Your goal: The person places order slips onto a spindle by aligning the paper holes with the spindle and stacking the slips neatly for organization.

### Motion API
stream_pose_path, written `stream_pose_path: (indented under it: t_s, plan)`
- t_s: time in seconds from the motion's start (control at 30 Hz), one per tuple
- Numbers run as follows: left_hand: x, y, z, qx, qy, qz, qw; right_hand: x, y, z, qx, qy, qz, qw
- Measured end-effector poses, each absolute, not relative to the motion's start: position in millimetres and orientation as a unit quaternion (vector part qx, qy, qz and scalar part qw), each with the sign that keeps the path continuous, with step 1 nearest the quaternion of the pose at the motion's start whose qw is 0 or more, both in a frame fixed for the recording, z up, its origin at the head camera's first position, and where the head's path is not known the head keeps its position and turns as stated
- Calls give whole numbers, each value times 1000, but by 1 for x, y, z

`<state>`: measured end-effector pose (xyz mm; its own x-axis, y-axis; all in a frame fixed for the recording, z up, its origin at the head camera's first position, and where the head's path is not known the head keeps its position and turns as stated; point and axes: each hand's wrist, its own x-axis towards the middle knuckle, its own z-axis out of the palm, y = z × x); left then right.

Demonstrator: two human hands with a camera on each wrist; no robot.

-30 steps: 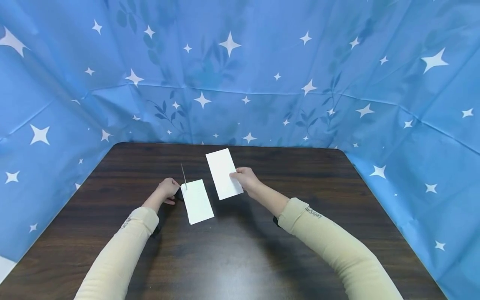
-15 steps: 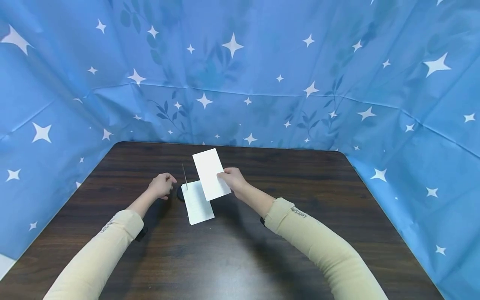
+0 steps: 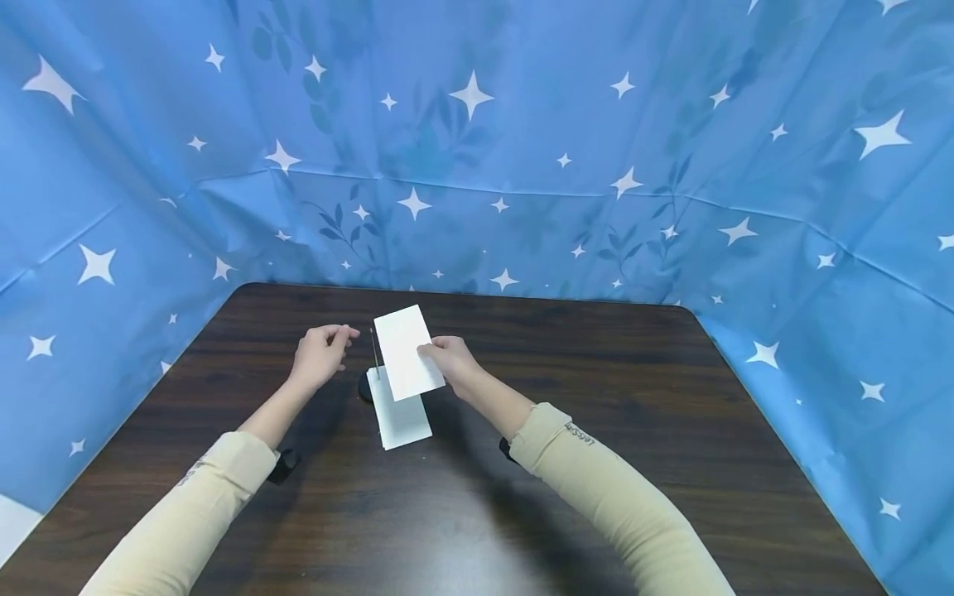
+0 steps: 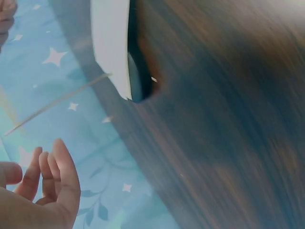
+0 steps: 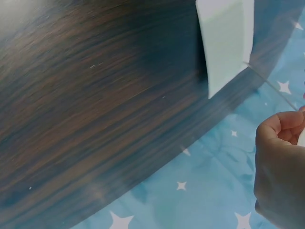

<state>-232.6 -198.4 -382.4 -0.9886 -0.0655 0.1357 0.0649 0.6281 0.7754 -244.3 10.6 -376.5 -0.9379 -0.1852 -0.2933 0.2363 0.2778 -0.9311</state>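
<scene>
A bill spike stands on the table at left of centre, its thin metal pin [image 3: 374, 352] rising from a round black base [image 3: 364, 387]. White paper slips [image 3: 405, 425] are stuck on the pin and lie low on it; in the left wrist view the stack [image 4: 112, 43] shows some thickness. My right hand [image 3: 458, 364] pinches another white slip [image 3: 406, 348] by its right edge, holding it raised over the stack and close beside the pin. My left hand [image 3: 319, 356] hovers left of the pin near its tip, fingers loosely bent and apart, holding nothing.
The dark wood-grain table [image 3: 566, 364] spreads around the spike. A blue curtain [image 3: 522, 124] with white stars hangs behind and along both sides. Dark bands sit at both wrists.
My right hand has carried its slip leftward until it overlaps the stack and comes up to the pin. My left hand has left the base and risen toward the pin's tip.
</scene>
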Motion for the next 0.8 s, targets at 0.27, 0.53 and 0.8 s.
stream_pose_path:
  t_s: [0.27, 0.53, 0.8]
  plan:
    - [-230, -188, -377, 49, -845, -531, 43, -244, 3, -375, 9, 752, -640, 158]
    - [-234, -178, -375, 78, -810, -578, 63, -239, -4, -375, 10, 755, -635, 167]
    - [-237, -168, -378, 101, -809, -573, 88, -237, -9, -379, 9, 766, -622, 160]
